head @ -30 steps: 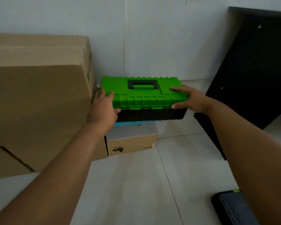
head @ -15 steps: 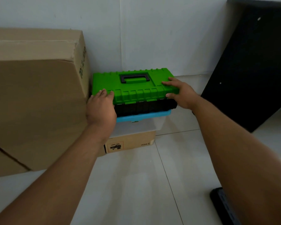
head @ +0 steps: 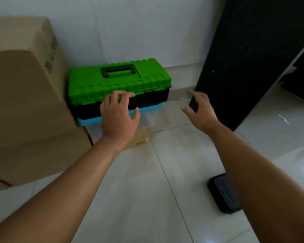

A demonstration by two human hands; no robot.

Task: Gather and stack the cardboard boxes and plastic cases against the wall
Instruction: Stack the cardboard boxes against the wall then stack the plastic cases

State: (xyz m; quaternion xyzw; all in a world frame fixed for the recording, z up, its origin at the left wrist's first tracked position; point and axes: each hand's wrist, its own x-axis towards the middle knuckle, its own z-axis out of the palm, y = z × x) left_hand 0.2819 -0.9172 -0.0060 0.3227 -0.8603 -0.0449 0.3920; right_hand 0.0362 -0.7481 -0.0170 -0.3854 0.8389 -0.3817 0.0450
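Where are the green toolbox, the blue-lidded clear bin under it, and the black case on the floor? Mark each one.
green toolbox [head: 119, 83]: head view, on the green lid's top, below the handle.
blue-lidded clear bin [head: 89, 120]: head view, on the blue lid's front edge.
black case [head: 222, 192]: head view, on its ribbed top.

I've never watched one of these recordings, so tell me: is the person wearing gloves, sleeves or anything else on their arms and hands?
Nothing shows. The left hand and right hand are bare, with no gloves, rings or tools. Both forearms are uncovered up to the picture's edge: no sleeves, watch or wristband in view, and no cables or markings.
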